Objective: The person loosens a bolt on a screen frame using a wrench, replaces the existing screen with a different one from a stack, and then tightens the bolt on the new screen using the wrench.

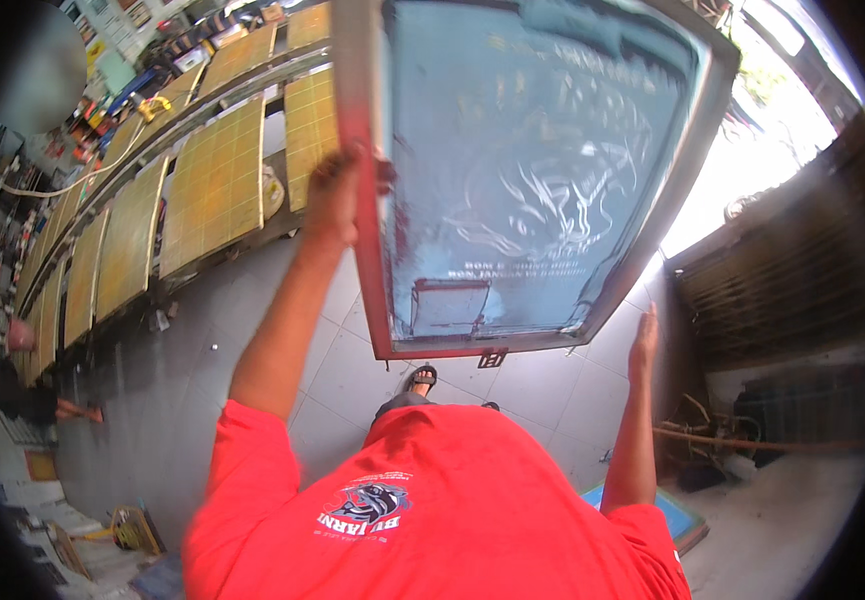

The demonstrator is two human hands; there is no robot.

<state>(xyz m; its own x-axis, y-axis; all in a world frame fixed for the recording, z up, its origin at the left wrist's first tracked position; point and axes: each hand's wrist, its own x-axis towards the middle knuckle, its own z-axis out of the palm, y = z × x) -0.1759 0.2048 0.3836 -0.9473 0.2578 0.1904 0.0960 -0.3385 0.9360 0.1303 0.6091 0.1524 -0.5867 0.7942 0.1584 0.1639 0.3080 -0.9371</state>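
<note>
A large screen-printing frame (542, 150) with blue-grey mesh stands raised in front of me, tilted slightly. Pale line artwork shows in its mesh, and red ink stains its left side bar. My left hand (335, 198) is closed around that left bar, with fingertips wrapped onto the mesh side. Beside the frame's lower right corner, my right hand (643, 345) is seen nearly edge-on. Its fingers are stretched out and hold nothing, and it looks apart from the frame.
At the left runs a long bench with several yellowish printing boards (214, 190). A dark slatted rack (782, 250) stands at the right. Another blue-faced frame (680, 518) lies low by my right elbow. Part of a person (27, 402) shows at the far left, above the grey tiled floor (222, 350).
</note>
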